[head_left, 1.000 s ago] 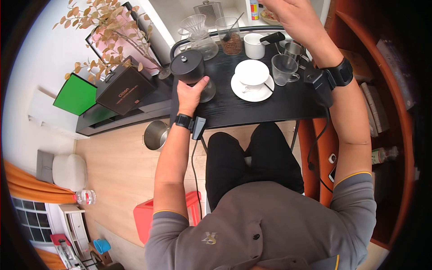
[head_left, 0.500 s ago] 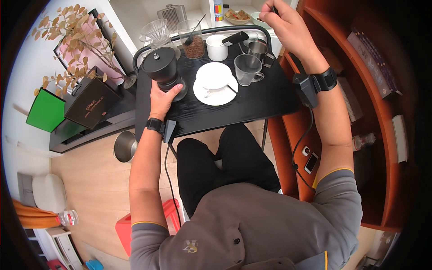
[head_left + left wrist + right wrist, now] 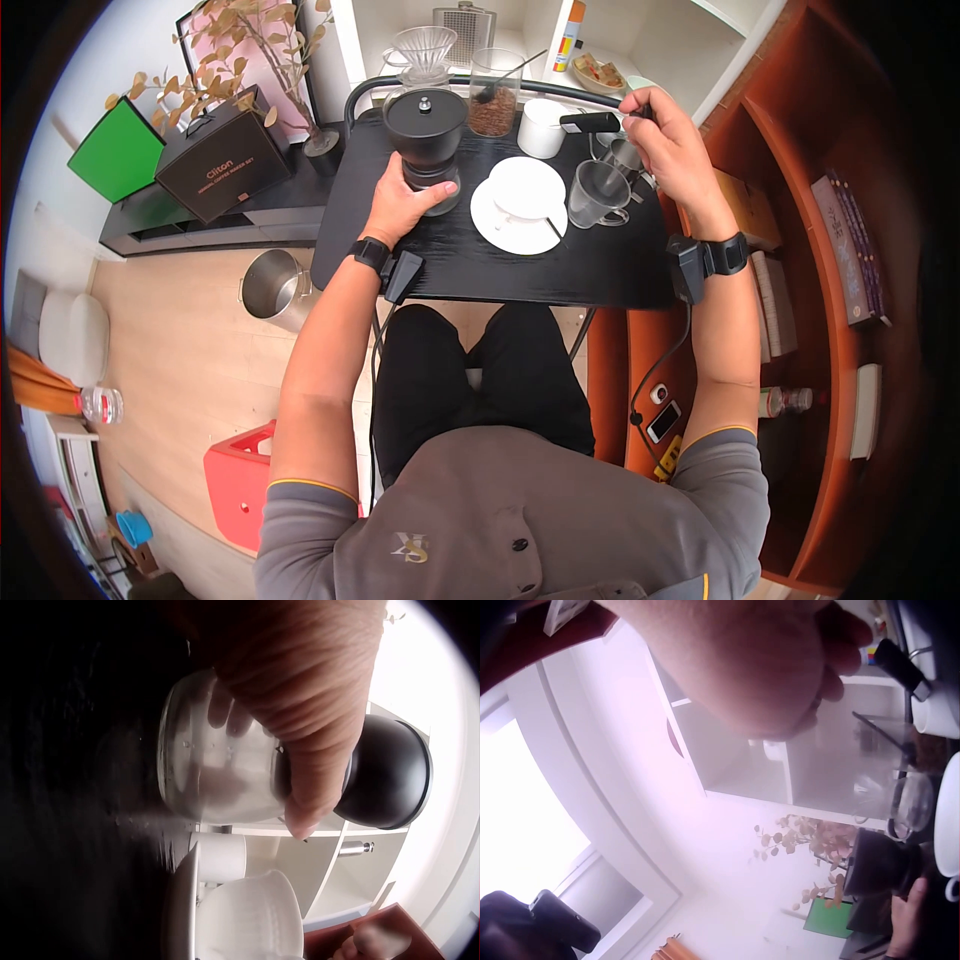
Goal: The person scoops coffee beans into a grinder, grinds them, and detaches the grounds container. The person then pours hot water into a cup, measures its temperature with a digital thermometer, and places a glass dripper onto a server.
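My left hand (image 3: 402,200) is wrapped around the narrow waist of a black manual coffee grinder (image 3: 428,125), which stands upright on the black table. Its clear glass jar (image 3: 217,772) shows below the palm in the left wrist view, with fingertips seen through the glass. A bare metal nut tops the grinder's lid. Over the table's back right corner, my right hand (image 3: 672,150) has its fingers curled around a small dark object, mostly hidden by them. Below and beside that hand are a glass cup (image 3: 598,195) and a metal pitcher (image 3: 624,156).
A white cup (image 3: 526,187) sits on a saucer (image 3: 500,236) at the table's middle. Behind stand a white mug (image 3: 540,130) with a black handle (image 3: 590,123) across it, a glass of coffee beans (image 3: 492,112) and a glass dripper (image 3: 422,55). A raised rail (image 3: 352,100) edges the table.
My right hand has come down from above the shelf to the table's back right corner. The left hand keeps its grip on the grinder, while the head view has shifted.
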The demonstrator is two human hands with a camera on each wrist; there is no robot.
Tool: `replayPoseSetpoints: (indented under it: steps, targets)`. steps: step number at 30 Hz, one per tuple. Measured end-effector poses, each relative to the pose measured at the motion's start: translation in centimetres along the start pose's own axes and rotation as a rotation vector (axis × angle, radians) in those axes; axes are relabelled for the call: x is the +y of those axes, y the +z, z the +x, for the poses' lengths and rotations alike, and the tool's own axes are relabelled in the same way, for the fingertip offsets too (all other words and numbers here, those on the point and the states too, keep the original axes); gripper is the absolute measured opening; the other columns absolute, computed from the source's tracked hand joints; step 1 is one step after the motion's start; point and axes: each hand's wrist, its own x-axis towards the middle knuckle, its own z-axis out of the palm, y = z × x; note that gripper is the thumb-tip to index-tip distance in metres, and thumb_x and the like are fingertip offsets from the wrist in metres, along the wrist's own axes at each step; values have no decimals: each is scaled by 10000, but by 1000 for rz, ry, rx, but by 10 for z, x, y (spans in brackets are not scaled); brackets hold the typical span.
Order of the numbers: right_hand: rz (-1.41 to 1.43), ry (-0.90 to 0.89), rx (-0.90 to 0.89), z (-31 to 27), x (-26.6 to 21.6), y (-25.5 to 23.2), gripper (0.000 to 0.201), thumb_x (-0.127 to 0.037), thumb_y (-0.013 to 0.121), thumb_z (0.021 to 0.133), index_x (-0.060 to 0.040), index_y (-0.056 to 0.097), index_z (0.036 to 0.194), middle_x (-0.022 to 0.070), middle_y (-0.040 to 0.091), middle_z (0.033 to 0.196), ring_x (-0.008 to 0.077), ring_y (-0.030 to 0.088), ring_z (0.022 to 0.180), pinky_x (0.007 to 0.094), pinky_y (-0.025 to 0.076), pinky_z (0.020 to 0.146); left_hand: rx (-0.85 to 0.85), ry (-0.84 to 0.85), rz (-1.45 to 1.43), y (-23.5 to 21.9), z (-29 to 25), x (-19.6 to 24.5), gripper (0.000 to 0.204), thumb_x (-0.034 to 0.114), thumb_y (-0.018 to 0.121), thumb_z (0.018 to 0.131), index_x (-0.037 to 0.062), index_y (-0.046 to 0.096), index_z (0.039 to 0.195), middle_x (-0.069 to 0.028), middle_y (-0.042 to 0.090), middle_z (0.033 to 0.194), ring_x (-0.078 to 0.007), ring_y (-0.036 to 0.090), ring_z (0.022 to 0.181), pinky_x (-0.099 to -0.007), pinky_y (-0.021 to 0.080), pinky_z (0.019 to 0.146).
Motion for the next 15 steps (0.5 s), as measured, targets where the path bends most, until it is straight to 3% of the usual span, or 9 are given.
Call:
replayPoseSetpoints:
  steps: [9,15]
  targets:
    - [38,87,-22,-21,-1,3,190,-159,614,972,-30,640,1108,-26,569,751,44,472,620,232,401,564,-27,-1,-10,-1,2,-4,756,399,924,709,-3,556,1233,-154,707,1158,-242,674,1099,-360,505,989]
    - [47,95,170,-44,13,-16,238,-234,674,988,-34,666,1118,-8,616,754,39,498,575,222,396,523,-20,-9,-45,0,0,0,680,315,917,741,-14,559,1216,-136,711,1145,-192,672,1061,-346,516,970]
